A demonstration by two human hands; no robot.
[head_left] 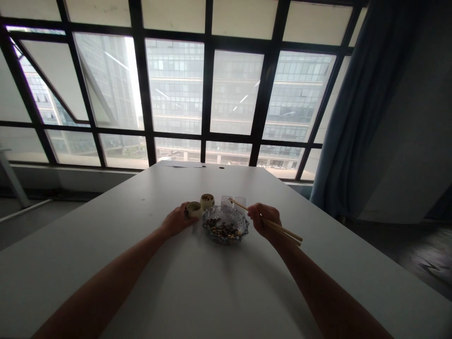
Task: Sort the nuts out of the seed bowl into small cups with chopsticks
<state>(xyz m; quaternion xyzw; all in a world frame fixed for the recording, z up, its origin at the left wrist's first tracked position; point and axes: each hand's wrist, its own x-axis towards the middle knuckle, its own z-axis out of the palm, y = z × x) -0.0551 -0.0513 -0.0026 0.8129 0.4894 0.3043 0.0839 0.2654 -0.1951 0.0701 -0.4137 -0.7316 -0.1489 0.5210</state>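
My left hand is wrapped round a small pale cup at the left of the glass bowl. In my right hand is a pair of chopsticks, their tips over the far side of the bowl with a small dark piece at them. The clear, wavy-rimmed glass bowl holds dark seeds and some lighter pieces, too small to name surely. Behind the held cup stands a second pale cup with brownish bits inside. Two clear plastic containers stand just beyond the bowl.
Everything stands on a long white table. Sheets of paper lie at its far edge, close to a dark round hole. Beyond is a large black-framed window, and a blue curtain hangs at the right.
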